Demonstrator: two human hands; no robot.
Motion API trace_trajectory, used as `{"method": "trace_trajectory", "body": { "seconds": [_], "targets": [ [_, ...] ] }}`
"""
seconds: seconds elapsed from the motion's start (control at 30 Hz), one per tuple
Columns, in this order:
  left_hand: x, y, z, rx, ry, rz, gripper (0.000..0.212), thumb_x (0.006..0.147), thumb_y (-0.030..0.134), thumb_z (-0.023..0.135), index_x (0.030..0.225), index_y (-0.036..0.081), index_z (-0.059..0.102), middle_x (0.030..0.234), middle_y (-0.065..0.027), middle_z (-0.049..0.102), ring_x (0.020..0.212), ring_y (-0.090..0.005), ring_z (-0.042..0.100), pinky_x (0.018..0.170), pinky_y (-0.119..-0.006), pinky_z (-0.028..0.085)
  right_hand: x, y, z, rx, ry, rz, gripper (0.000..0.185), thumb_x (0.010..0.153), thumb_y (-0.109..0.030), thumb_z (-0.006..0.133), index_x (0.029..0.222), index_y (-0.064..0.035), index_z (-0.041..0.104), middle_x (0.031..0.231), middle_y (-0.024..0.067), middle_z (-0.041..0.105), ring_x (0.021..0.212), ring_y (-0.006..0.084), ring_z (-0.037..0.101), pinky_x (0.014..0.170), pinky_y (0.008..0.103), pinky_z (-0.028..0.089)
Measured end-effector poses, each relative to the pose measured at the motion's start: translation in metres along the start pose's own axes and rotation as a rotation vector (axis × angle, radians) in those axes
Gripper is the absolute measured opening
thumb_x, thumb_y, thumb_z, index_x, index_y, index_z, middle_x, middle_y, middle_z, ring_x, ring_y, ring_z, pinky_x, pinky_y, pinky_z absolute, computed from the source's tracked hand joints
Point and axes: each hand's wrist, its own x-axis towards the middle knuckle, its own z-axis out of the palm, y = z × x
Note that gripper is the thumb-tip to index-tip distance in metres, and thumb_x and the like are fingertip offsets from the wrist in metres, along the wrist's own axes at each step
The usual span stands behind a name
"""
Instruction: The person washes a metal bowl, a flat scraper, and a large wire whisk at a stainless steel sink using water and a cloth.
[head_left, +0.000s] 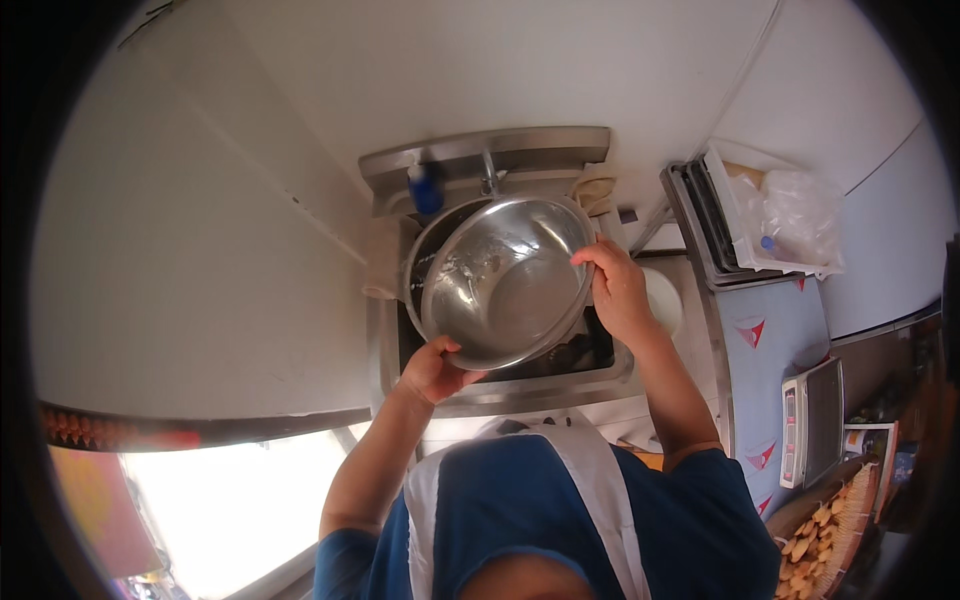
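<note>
Both my hands grip a large stainless steel mixing bowl (525, 300), tilted above a metal sink (525, 386). My left hand (435, 371) clasps its rim at the near left. On the far right side, my right hand (616, 289) has its thumb over the rim. The inside of the bowl looks wet and shiny. Behind it, a second round metal rim (412, 277) shows, mostly covered by the bowl. The faucet (490, 172) stands at the back of the sink, its spout end hard to make out.
A blue bottle (425, 191) stands behind the sink, left of the faucet. Cloths hang at the left (384, 259) and right (595, 191). To the right are a white bucket (664, 300), stacked trays (694, 225), a white basket (780, 210) with plastic bags, and a scale (814, 424).
</note>
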Motion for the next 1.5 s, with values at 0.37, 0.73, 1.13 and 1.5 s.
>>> {"method": "trace_trajectory", "body": {
  "seconds": [0.37,0.73,1.13,1.5],
  "targets": [
    [0.084,0.014,-0.008,0.069,0.107,0.31,0.035,0.075,-0.006,0.044,0.11,-0.003,0.04,0.106,-0.0134,0.048,0.095,-0.0268,0.049,0.086,-0.039,0.04,-0.023,0.029,0.009,0.478,0.061,0.325,0.055,0.074,-0.022,0.062,0.117,-0.0001,0.036,0.111,0.01,0.046,0.102,0.016,0.043,0.087,0.0276,0.033],
    [0.127,0.034,0.033,-0.042,0.211,0.488,0.035,0.076,0.012,0.06,0.106,0.004,0.046,0.103,-0.0064,0.052,0.093,-0.022,0.051,0.075,-0.035,0.046,0.002,0.02,0.039,0.405,0.233,0.101,0.05,0.079,0.002,0.045,0.126,-0.0013,0.029,0.115,0.0129,0.047,0.105,0.015,0.044,0.087,0.024,0.033],
    [0.064,0.059,0.091,0.387,-0.599,0.925,0.036,0.077,0.016,0.056,0.109,0.004,0.046,0.096,-0.0068,0.054,0.085,-0.0176,0.053,0.069,-0.028,0.046,0.014,0.014,0.035,0.875,0.185,-0.061,0.057,0.074,0.006,0.052,0.126,-0.0017,0.029,0.124,0.0077,0.038,0.108,0.0135,0.04,0.086,0.024,0.036],
    [0.121,0.033,-0.067,1.618,0.346,0.977,0.029,0.069,0.01,0.062,0.095,-0.001,0.056,0.075,-0.0099,0.06,0.061,-0.0143,0.058,0.052,-0.024,0.046,-0.001,0.007,0.033,0.362,0.358,-0.13,0.059,0.062,0.01,0.053,0.117,-0.0054,0.042,0.114,0.0145,0.048,0.103,0.0256,0.048,0.081,0.028,0.041]
  ]
}}
